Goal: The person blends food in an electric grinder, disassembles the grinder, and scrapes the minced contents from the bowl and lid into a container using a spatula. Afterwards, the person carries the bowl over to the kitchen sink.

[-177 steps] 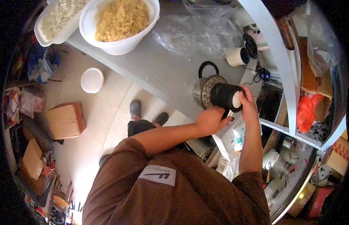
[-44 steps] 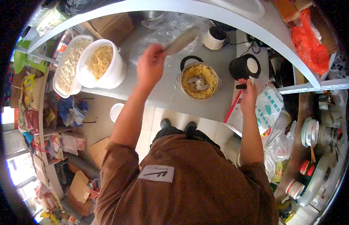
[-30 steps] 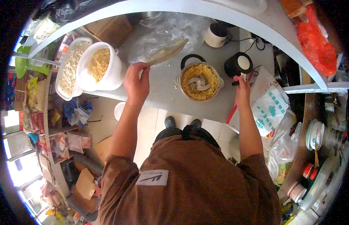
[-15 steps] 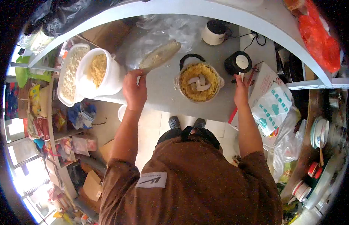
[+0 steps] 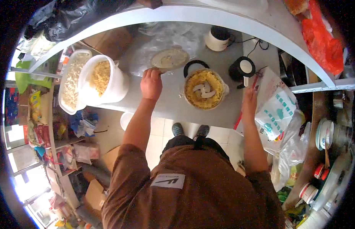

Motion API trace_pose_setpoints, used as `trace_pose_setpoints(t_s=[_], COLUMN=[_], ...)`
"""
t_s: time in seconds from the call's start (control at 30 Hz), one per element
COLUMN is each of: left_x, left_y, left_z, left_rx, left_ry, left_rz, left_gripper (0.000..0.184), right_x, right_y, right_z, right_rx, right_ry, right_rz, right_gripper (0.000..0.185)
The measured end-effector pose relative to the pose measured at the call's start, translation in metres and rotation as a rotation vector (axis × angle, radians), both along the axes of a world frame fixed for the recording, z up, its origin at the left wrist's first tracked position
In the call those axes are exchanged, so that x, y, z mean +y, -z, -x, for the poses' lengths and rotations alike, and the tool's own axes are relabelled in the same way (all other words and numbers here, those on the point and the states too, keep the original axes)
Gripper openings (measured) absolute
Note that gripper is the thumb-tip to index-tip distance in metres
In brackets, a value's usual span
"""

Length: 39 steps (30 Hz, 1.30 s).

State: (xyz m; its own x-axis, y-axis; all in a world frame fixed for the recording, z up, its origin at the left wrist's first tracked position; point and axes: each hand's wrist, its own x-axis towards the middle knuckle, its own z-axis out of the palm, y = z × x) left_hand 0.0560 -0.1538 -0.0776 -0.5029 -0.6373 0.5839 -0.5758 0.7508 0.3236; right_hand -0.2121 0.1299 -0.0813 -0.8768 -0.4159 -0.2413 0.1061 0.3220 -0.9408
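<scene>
My left hand point(image 5: 151, 84) is closed at the near edge of a translucent oval lid point(image 5: 170, 58), which lies nearly flat over clear plastic on the grey table. To the right of that hand is a food chopper bowl point(image 5: 185, 87) holding crumbly yellow food point(image 5: 200, 102) and a pale curved blade point(image 5: 204, 91). My right hand point(image 5: 250, 101), seen edge-on and slightly blurred, is just below the white handle point(image 5: 246, 81) of a round black appliance part with a white disc point(image 5: 245, 66). Its fingers look stretched out and apart from the handle.
At left stand a white tub point(image 5: 122, 86) of yellow crumbs and a long container point(image 5: 72, 82) of pale pieces. A black ring point(image 5: 190, 68) touches the bowl's back. Behind is a cream-and-black device point(image 5: 217, 40) with a cord. A printed bag point(image 5: 276, 114) lies right; a shelf beam point(image 5: 208, 13) arches overhead.
My left hand has brought the lid right and lowered it from a raised tilt to nearly flat. My right hand has let go of the white handle and drawn back towards me.
</scene>
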Motion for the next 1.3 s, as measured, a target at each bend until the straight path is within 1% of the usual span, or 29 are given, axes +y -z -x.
trace_pose_setpoints(t_s=[0.03, 0.07, 0.1, 0.13, 0.17, 0.2, 0.23, 0.27, 0.3, 0.33, 0.37, 0.4, 0.43, 0.47, 0.5, 0.53, 0.57, 0.6, 0.63, 0.67, 0.73, 0.77, 0.83, 0.87, 0.93, 0.97, 1.03, 1.27, 1.3], left_x=[-0.001, 0.0, 0.0, -0.001, -0.002, 0.001, 0.005, 0.01, 0.018, 0.029, 0.04, 0.049, 0.057, 0.065, 0.072, 0.077, 0.082, 0.085, 0.086, 0.088, 0.094, 0.099, 0.11, 0.113, 0.115, 0.116, 0.117, 0.122, 0.122], left_y=[0.007, 0.014, 0.023, 0.031, 0.038, 0.038, 0.037, 0.037, 0.032, 0.024, 0.02, 0.019, 0.022, 0.026, 0.029, 0.022, 0.014, 0.009, 0.012, 0.016, 0.007, 0.003, -0.005, -0.006, -0.009, -0.011, -0.01, 0.005, 0.004], left_z=[0.0, 0.0, -0.003, -0.007, -0.01, -0.01, -0.013, -0.018, -0.019, -0.017, -0.015, -0.012, -0.006, -0.001, 0.005, 0.012, 0.018, 0.022, 0.024, 0.025, 0.026, 0.024, 0.019, 0.014, 0.008, 0.005, 0.001, -0.01, -0.011], left_rx=[-0.039, -0.08, -0.074, -0.129, -0.185, -0.185, -0.196, -0.209, -0.215, -0.152, -0.089, 0.051, 0.045, 0.132, 0.224, 0.222, 0.219, 0.219, 0.221, 0.267, 0.323, 0.36, 0.408, 0.4, 0.403, 0.374, 0.342, 0.48, 0.507], left_ry=[-0.02, -0.039, -0.04, -0.028, -0.015, -0.014, -0.007, -0.001, -0.001, -0.037, -0.075, -0.058, -0.066, -0.05, -0.035, -0.044, -0.042, -0.039, -0.049, -0.052, -0.065, -0.07, -0.091, -0.11, -0.137, -0.138, -0.135, -0.125, -0.114], left_rz=[-0.029, -0.06, -0.069, -0.077, -0.08, -0.08, -0.04, 0.001, 0.006, -0.128, -0.263, -0.519, -0.513, -0.735, -0.954, -0.945, -1.088, -1.231, -1.226, -1.244, -1.267, -1.299, -1.341, -1.357, -1.369, -1.37, -1.367, -1.424, -1.429], left_gripper=[0.01, 0.009, 0.009, 0.011, 0.014, 0.014, 0.017, 0.021, 0.021, 0.023, 0.026, 0.022, 0.022, 0.025, 0.03, 0.03, 0.034, 0.038, 0.038, 0.037, 0.035, 0.032, 0.03, 0.029, 0.028, 0.028, 0.028, 0.029, 0.031], right_x=[0.004, 0.011, 0.016, 0.018, 0.017, 0.012, 0.009, 0.006, 0.0, -0.008, -0.015, -0.026, -0.039, -0.051, -0.065, -0.076, -0.086, -0.098, -0.104, -0.106, -0.108, -0.105, -0.089, -0.085, -0.083, -0.083, -0.087, -0.099, -0.103], right_y=[-0.005, -0.004, 0.0, -0.001, -0.002, -0.009, -0.012, -0.01, -0.007, -0.008, -0.009, -0.021, -0.027, -0.028, -0.029, -0.029, -0.021, -0.015, -0.009, -0.003, -0.005, -0.005, -0.004, -0.003, -0.009, -0.012, -0.026, -0.023, -0.026], right_z=[-0.012, -0.02, -0.026, -0.031, -0.033, -0.035, -0.036, -0.033, -0.03, -0.028, -0.028, -0.033, -0.04, -0.049, -0.058, -0.062, -0.06, -0.06, -0.059, -0.058, -0.057, -0.055, -0.049, -0.048, -0.047, -0.047, -0.051, -0.048, -0.047], right_rx=[0.114, 0.121, 0.219, 0.315, 0.317, 0.305, 0.292, 0.288, 0.447, 0.606, 0.6, 0.746, 0.893, 0.886, 0.944, 1.004, 1.004, 0.967, 0.926, 0.927, 0.88, 0.883, 0.813, 0.815, 0.698, 0.699, 0.764, 0.694, 0.691], right_ry=[0.055, 0.054, -0.028, -0.109, -0.108, -0.171, -0.234, -0.234, -0.295, -0.355, -0.356, -0.473, -0.59, -0.595, -0.658, -0.72, -0.726, -0.851, -0.976, -0.985, -1.019, -1.033, -0.954, -0.971, -0.858, -0.869, -0.961, -0.954, -1.012], right_rz=[0.064, 0.053, 0.021, -0.01, -0.012, -0.012, -0.011, -0.009, -0.035, -0.06, -0.055, -0.164, -0.272, -0.261, -0.275, -0.288, -0.275, -0.376, -0.479, -0.473, -0.582, -0.584, -0.273, -0.274, -0.118, -0.116, -0.207, -0.194, -0.244], right_gripper=[0.046, 0.046, 0.038, 0.031, 0.031, 0.029, 0.028, 0.028, 0.028, 0.028, 0.028, 0.03, 0.032, 0.032, 0.032, 0.032, 0.032, 0.028, 0.024, 0.024, 0.016, 0.016, 0.016, 0.016, 0.016, 0.016, 0.018, 0.017, 0.02])
